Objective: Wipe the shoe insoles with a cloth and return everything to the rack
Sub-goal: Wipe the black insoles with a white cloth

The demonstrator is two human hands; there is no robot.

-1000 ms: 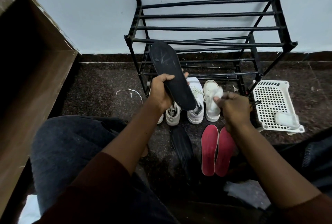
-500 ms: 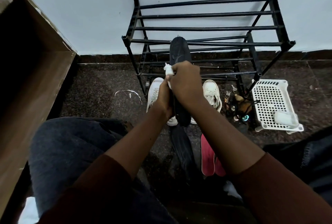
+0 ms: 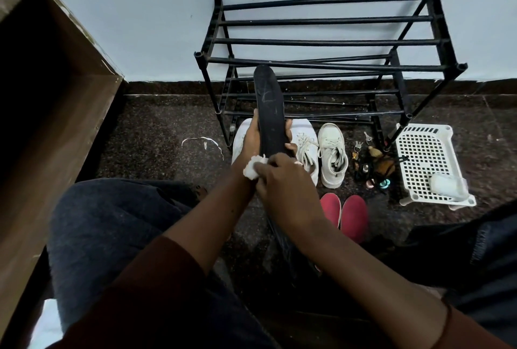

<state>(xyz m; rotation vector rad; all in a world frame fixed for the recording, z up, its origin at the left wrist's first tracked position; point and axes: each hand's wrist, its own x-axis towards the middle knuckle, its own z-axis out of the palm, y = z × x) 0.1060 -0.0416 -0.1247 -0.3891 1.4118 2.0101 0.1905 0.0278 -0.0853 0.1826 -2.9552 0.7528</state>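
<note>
My left hand (image 3: 251,141) grips a long black insole (image 3: 268,107) held upright in front of the black metal shoe rack (image 3: 330,60). My right hand (image 3: 285,180) holds a crumpled white cloth (image 3: 251,169) pressed against the insole's lower end. Two red insoles (image 3: 344,214) lie side by side on the dark floor to the right. A second black insole (image 3: 282,239) lies on the floor under my right forearm, mostly hidden. White sneakers (image 3: 333,155) stand in a row before the rack.
A white perforated plastic basket (image 3: 422,164) holding a pale item sits at the right beside the rack's leg. Keys and small trinkets (image 3: 372,164) lie between the sneakers and the basket. A brown wooden cabinet (image 3: 56,113) stands at the left. My knees flank the working area.
My right hand brought the cloth from the right onto the insole, then slid it down from the insole's upper part to its lower end. The insole turned upright.
</note>
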